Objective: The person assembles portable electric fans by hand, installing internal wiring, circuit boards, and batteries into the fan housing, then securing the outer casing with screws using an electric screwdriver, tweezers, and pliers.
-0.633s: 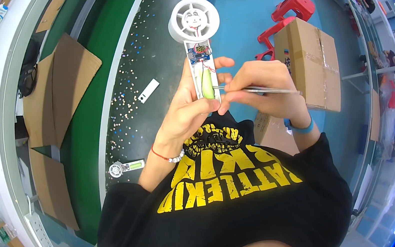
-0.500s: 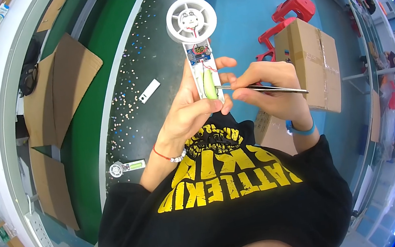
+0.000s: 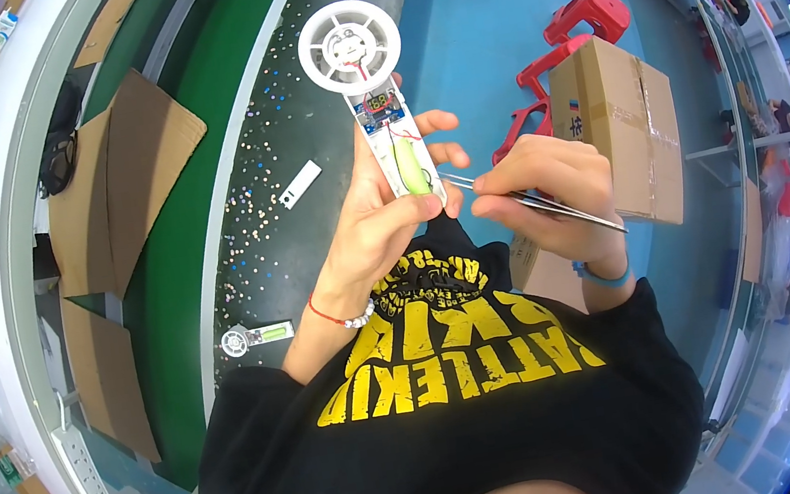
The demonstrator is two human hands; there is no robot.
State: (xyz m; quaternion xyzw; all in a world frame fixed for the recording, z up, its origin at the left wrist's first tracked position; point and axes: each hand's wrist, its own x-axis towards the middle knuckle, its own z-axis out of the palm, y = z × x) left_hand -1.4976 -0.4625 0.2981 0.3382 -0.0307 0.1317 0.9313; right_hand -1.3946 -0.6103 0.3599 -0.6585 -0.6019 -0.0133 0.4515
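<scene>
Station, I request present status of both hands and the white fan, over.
Left hand holds the white fan, opened. Green battery exposed inside. Right hand grips tweezers, tips close beside the fan. No obstruction visible.

Toward 12 o'clock, a white fan-like device [image 3: 350, 47] carries a blue circuit board [image 3: 384, 119] and a lime-green cylinder [image 3: 411, 168]. At 10, white and blue dots [image 3: 243, 208] speckle the dark worktop [image 3: 320, 141]; at 2, a red stool [image 3: 591, 14] and brown carton [image 3: 617, 135]; at 6, a black shirt [image 3: 455, 461] with yellow lettering [image 3: 459, 376].

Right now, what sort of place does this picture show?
Probably an electronics assembly workshop: the left hand holds an opened white device with exposed circuit board, the right hand holds tweezers, and a similar device lies nearby.
</scene>
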